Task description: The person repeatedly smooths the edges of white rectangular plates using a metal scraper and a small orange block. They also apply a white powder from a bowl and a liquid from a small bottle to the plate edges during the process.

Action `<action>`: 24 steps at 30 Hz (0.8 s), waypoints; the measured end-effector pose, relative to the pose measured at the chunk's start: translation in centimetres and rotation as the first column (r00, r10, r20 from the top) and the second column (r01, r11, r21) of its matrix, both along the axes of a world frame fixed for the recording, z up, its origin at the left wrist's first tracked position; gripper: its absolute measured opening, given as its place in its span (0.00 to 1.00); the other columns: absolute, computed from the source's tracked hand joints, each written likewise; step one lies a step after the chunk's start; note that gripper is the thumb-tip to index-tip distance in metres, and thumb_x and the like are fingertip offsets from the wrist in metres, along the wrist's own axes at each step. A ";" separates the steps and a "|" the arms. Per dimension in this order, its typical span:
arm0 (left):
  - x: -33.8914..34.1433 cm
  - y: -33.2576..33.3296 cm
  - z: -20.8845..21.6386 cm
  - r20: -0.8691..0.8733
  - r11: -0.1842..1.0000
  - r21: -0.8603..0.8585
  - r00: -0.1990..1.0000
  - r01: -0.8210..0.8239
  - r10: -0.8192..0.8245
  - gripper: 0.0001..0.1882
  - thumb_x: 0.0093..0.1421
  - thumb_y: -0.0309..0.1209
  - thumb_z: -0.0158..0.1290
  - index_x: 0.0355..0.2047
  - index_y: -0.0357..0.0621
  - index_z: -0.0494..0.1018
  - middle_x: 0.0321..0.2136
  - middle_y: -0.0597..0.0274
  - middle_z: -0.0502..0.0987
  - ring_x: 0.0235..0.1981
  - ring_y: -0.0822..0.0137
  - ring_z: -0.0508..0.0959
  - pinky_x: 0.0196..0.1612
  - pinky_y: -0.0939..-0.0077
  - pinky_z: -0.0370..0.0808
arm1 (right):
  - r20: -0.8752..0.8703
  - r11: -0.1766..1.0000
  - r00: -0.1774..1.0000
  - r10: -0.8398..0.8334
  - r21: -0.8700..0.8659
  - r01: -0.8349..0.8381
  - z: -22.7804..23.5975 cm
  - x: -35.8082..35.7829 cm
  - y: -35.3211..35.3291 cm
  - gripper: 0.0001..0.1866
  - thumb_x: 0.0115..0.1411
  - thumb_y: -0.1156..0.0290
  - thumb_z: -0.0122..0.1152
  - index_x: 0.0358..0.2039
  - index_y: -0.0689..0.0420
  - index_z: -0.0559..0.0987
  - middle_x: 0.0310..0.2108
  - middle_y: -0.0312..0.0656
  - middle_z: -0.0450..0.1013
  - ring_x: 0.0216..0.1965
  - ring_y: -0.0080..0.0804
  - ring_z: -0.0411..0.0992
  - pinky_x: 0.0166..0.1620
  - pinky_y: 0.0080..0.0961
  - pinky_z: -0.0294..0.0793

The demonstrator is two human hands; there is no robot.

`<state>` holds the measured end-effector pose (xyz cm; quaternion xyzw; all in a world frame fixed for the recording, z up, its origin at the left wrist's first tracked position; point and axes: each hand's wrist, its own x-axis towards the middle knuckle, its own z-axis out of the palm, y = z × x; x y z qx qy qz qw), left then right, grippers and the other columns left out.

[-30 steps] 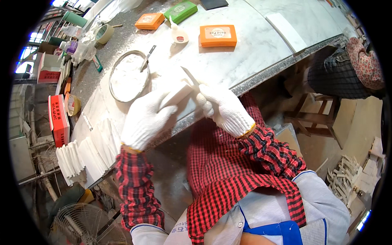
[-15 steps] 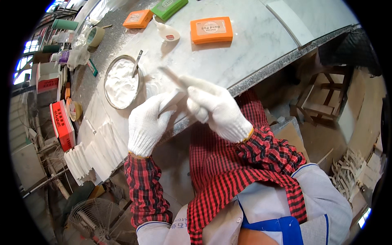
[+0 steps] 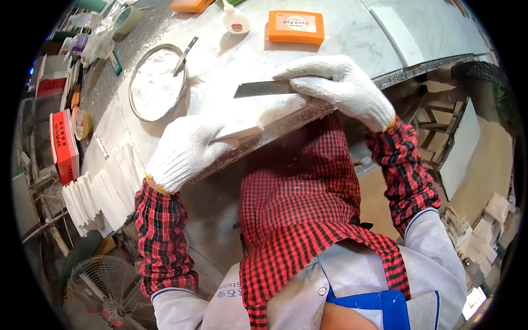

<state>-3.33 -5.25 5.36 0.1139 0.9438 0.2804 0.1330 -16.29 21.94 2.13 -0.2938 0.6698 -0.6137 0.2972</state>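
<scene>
My gloved left hand (image 3: 184, 151) is closed on a small white strip (image 3: 242, 129), pinched between thumb and fingers over the table's near edge. In my gloved right hand (image 3: 344, 88) is a thin flat grey blade (image 3: 261, 89), its free end pointing left. The blade and the strip are apart, with the blade farther back. Left of the blade stands a round metal bowl (image 3: 132, 99) of white paste (image 3: 159, 82). A narrow metal spatula (image 3: 188, 52) leans on its rim with its lower end in the paste.
An orange hand pad (image 3: 296, 28) and a white squeeze bottle (image 3: 235, 21) sit at the back of the marble-topped table (image 3: 352, 33). Several white strips (image 3: 113, 187) are stacked at the left edge beside a red box (image 3: 65, 146). A fan (image 3: 110, 291) stands at lower left.
My hands have moved apart: the right went right and up with the blade, the left slightly left and down with the white strip. The view has shifted a little.
</scene>
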 end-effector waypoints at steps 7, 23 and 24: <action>1.5 -0.1 0.1 -0.100 0.974 -0.210 0.993 -0.089 0.069 0.15 0.52 0.34 0.63 0.39 0.45 0.81 0.32 0.52 0.81 0.34 0.49 0.81 0.39 0.62 0.78 | -0.128 0.942 0.935 0.330 0.115 -0.316 1.3 -2.5 -3.1 0.13 0.65 0.70 0.64 0.48 0.57 0.85 0.23 0.34 0.74 0.26 0.20 0.70 0.32 0.22 0.73; 2.8 -0.4 -1.1 -0.125 0.968 -0.212 0.986 -0.134 0.109 0.12 0.53 0.30 0.61 0.39 0.48 0.84 0.32 0.56 0.82 0.32 0.53 0.83 0.37 0.68 0.78 | 0.010 0.771 0.820 0.572 0.335 -0.542 5.0 -3.9 0.8 0.11 0.58 0.78 0.67 0.42 0.57 0.87 0.30 0.37 0.82 0.24 0.20 0.73 0.29 0.20 0.75; 2.7 -0.4 -1.2 -0.130 0.968 -0.213 0.986 -0.129 0.103 0.12 0.53 0.30 0.61 0.39 0.48 0.84 0.32 0.56 0.82 0.32 0.53 0.83 0.36 0.68 0.78 | 0.010 0.853 0.879 0.476 0.240 -0.464 4.5 -3.6 2.6 0.10 0.56 0.77 0.68 0.39 0.60 0.87 0.29 0.37 0.81 0.22 0.21 0.71 0.26 0.21 0.72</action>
